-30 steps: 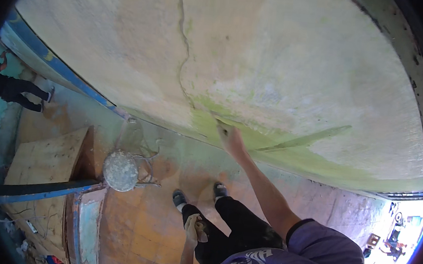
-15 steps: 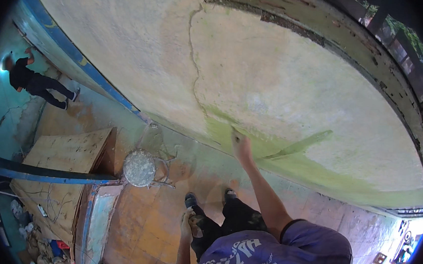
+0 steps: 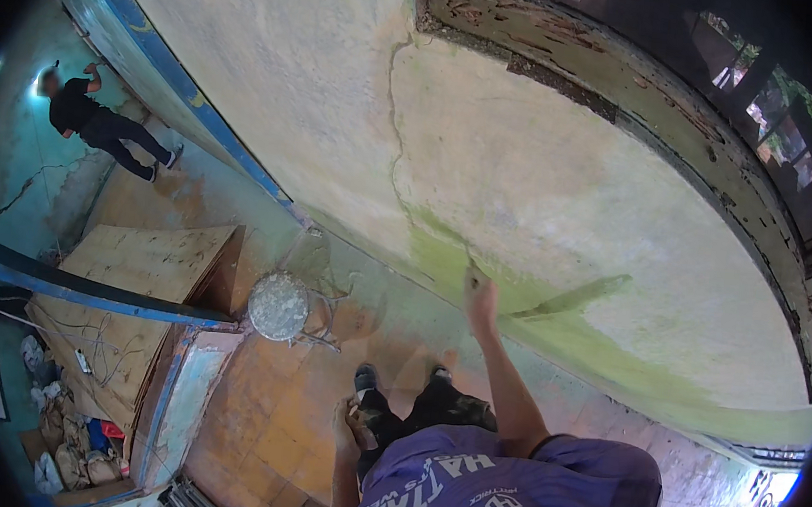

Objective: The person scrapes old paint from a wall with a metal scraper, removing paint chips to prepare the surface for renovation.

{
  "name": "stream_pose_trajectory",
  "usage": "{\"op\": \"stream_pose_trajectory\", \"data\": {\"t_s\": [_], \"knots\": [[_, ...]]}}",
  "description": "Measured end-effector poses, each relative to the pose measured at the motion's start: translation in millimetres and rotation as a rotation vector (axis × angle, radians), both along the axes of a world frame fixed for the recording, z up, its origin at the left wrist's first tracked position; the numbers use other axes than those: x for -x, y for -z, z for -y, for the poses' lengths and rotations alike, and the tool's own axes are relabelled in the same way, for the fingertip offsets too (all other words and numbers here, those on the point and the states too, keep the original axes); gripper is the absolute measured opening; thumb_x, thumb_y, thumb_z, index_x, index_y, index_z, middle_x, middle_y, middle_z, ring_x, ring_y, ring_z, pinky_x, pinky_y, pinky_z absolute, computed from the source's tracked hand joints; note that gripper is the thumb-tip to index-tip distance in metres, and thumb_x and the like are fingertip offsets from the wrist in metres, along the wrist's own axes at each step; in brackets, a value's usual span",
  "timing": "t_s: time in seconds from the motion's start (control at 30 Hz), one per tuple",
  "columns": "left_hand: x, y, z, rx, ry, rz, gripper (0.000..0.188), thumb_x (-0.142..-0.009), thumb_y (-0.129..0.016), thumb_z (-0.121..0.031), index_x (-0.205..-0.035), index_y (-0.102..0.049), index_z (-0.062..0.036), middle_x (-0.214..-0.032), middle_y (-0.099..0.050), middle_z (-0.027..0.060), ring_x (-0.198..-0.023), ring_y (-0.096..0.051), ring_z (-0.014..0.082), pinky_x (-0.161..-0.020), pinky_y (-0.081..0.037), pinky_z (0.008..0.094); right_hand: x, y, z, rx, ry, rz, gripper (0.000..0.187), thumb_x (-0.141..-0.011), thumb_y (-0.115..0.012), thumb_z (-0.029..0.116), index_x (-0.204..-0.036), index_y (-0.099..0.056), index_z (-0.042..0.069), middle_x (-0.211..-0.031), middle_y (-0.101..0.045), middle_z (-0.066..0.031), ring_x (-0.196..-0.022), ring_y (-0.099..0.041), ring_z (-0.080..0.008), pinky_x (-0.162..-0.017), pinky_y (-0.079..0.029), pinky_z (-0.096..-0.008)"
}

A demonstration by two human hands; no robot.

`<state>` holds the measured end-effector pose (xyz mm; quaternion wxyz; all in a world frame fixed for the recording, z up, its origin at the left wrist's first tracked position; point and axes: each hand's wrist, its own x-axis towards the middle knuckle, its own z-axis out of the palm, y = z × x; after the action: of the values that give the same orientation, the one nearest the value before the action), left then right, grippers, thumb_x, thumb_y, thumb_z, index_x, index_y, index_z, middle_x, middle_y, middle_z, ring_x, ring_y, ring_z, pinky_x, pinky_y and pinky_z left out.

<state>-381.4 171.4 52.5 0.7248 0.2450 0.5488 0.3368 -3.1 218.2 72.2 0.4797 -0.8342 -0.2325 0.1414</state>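
Note:
My right arm reaches out to a pale wall (image 3: 518,157) with a green, darker patch (image 3: 440,247) along its lower part. At that patch my right hand (image 3: 481,296) is closed, and a thin sliver of something sticks out past the fingers against the wall. Its kind is too small to make out. Low by my thigh, my left hand (image 3: 349,427) hangs with its fingers curled, and whatever it may hold is hidden. A long crack (image 3: 394,129) runs down the wall near the patch.
A round, paint-spattered stool (image 3: 278,306) stands on the tiled floor (image 3: 269,424). Wooden boards (image 3: 127,279) lean at the left, beside a heap of bags (image 3: 76,447). Another person (image 3: 102,120) in dark clothes stands at the far-left wall. A worn window ledge (image 3: 593,54) edges the wall.
The whole view has shifted slightly. My right hand stays closed at the green patch, a little lower along the wall. My left hand stays low by my thigh.

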Motion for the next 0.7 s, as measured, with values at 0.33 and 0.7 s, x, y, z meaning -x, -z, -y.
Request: {"op": "stream_pose_trajectory", "data": {"t_s": [0.33, 0.7], "knots": [[-37, -15, -15, 0.029, 0.053, 0.009, 0.033, -0.093, -0.055, -0.039, -0.108, -0.059, -0.0105, -0.096, -0.056, 0.0002, -0.065, -0.046, 0.0103, -0.056, -0.04, 0.0223, -23, 34, -69, 0.192, -0.006, 0.081, 0.031, -0.089, -0.059, 0.026, -0.092, -0.064, -0.004, -0.079, -0.057, -0.0316, -0.075, -0.062, -0.0376, -0.063, -0.044, -0.0458], [-33, -25, -24, 0.04, -0.008, 0.017, 0.034, -0.092, -0.056, -0.037, -0.112, -0.058, -0.0104, -0.098, -0.055, -0.0005, -0.068, -0.046, 0.0103, -0.055, -0.039, 0.0227, -19, 39, -80, 0.028, -0.069, 0.178, 0.029, -0.088, -0.058, 0.021, -0.098, -0.061, -0.006, -0.08, -0.059, -0.0311, -0.078, -0.058, -0.0474, -0.068, -0.045, -0.0521]]}}
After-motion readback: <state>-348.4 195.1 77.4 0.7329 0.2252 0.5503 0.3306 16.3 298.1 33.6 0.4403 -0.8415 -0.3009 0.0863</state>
